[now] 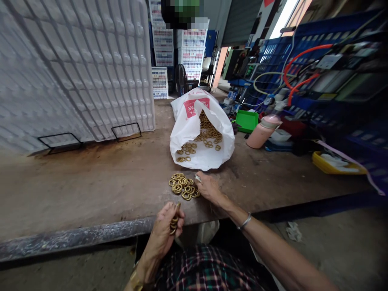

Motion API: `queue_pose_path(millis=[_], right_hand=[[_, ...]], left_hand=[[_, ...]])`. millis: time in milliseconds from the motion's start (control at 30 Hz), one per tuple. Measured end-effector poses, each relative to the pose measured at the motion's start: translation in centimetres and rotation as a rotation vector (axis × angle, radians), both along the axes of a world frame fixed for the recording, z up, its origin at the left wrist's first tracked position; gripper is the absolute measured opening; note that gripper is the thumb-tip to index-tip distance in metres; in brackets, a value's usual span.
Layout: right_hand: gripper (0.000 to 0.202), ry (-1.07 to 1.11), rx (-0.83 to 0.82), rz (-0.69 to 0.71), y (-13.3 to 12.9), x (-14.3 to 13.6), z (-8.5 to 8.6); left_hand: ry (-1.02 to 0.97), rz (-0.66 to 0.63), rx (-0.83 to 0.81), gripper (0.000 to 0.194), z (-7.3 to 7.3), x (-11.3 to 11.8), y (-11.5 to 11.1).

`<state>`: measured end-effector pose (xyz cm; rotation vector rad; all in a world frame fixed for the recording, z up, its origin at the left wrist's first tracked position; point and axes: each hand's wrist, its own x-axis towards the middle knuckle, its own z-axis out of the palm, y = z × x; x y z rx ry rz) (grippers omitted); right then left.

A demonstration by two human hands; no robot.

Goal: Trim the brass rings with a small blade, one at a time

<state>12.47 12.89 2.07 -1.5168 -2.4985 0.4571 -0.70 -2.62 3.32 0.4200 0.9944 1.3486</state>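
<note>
My left hand (pixel 167 224) is closed around several brass-coloured rings (pixel 173 221), just above the table's front edge. A small heap of the same rings (pixel 181 184) lies on the brown table (pixel 127 190). At the heap's right side is my right hand (pixel 208 186), its fingers bent together at the outermost rings. A small pale piece shows at those fingertips; whether they also grip a ring is hidden. Behind the heap, a white sack (pixel 200 159) with red print lies with its mouth towards me, and many more rings (pixel 209 131) are inside it.
Ribbed white trays (pixel 121 64) stand upright at the left on black wire stands (pixel 126 132). To the right are a pink bottle (pixel 262 132), a green tray (pixel 247 121) and a yellow tray (pixel 336 165). White crates (pixel 190 56) are stacked behind, near a black fan (pixel 181 80).
</note>
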Motion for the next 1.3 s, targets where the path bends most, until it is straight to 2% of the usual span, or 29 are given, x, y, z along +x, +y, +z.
queue_pose_path(millis=[167,333,500,633,700,767,900,967,1067,1167,1300], right_hand=[[0.021,0.104,-0.072,0.01,0.9,-1.2,-0.8],[0.022,0.045,-0.085,0.063,1.0,-1.8,-0.6],[0.019,0.029,-0.04,0.021,0.6,-2.0,-0.6],[0.018,0.045,0.002,-0.013,0.2,-2.0,-0.9],[0.018,0.075,0.013,-0.032,0.2,-2.0,-1.1],[0.019,0.124,-0.003,-0.058,0.4,-1.8,-1.2],[0.017,0.278,-0.029,-0.086,0.2,-1.5,-1.1],[0.019,0.385,-0.027,-0.03,-0.6,-1.3,-0.8],[0.022,0.554,-0.047,0.137,-2.4,-1.2,-0.5],[0.022,0.658,-0.042,0.278,-4.3,-1.0,-0.4],[0.021,0.657,-0.034,0.347,-5.9,-0.8,-0.4]], left_hand=[[-0.045,0.067,-0.035,0.029,-0.3,-0.3,0.1],[-0.149,0.072,-0.092,0.034,0.0,-0.3,-0.4],[-0.265,0.115,-0.094,0.024,-1.2,-0.2,-1.2],[-0.292,0.216,-0.201,0.026,-2.0,-0.2,-1.7],[-0.265,0.238,-0.235,0.032,-2.3,-0.3,-1.7],[-0.212,0.205,-0.198,0.035,-2.5,-0.5,-1.4],[-0.002,0.142,-0.119,0.043,-2.3,-0.8,-0.3],[0.133,0.166,-0.105,0.045,-1.9,-0.9,0.2],[0.302,0.175,-0.051,0.045,-1.5,-0.7,0.7],[0.363,0.158,-0.014,0.046,-1.5,-0.3,1.0],[0.419,0.169,-0.022,0.043,-1.6,0.6,1.0]])
